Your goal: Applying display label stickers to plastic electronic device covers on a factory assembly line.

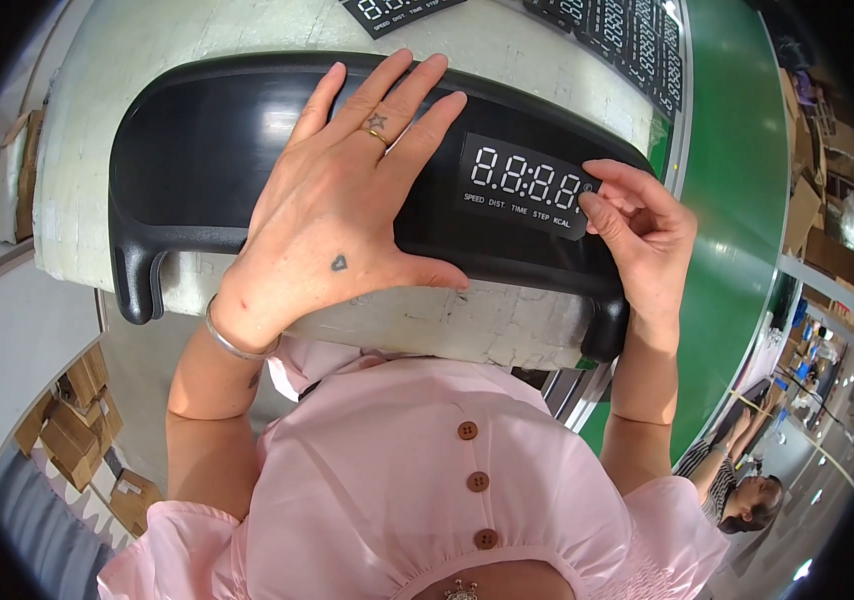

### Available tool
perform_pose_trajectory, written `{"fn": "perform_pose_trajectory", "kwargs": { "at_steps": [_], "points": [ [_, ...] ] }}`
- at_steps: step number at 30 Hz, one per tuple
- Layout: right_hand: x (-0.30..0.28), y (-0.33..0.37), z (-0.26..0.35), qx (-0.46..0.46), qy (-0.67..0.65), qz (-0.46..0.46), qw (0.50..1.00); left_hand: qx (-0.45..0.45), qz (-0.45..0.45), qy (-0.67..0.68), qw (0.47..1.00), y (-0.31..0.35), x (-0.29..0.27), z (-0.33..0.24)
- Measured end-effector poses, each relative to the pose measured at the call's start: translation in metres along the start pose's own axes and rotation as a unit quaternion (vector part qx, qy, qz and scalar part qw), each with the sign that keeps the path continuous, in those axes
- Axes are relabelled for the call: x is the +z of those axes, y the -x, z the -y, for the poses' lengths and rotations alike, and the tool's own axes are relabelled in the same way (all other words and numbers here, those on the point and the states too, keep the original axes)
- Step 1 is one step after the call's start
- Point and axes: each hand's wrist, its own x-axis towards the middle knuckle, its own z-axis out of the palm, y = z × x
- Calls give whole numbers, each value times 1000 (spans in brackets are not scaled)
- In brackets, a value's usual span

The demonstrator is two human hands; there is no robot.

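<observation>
A long black plastic console panel [197,150] with rounded ends lies across a pale, padded-looking surface in front of me. Flat on its middle, my left hand [342,200] rests with the fingers spread and holds nothing. A dark display label [520,190] with white segment digits sits on the panel's right part, slightly tilted. My right hand [647,235] pinches the label's right edge between thumb and forefinger. Whether that edge is lifted off the panel cannot be made out.
Another dark label [397,15] lies beyond the panel, and sheets of similar labels [627,45] are at the far right of the pale work surface [77,120]. A green strip [727,200] runs along the right. Cardboard boxes [77,430] stand at left; another person [747,490] is at lower right.
</observation>
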Motion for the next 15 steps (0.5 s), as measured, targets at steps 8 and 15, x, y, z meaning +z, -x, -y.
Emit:
{"fn": "perform_pose_trajectory", "kwargs": {
  "at_steps": [8,15],
  "points": [
    [-2,0,-1,-3,-13,10,1000,-4,0,-3,1000,-1,0,-1],
    [1,6,6,-30,18,-9,999,-4,-1,-4,1000,0,-2,-1]
  ]
}}
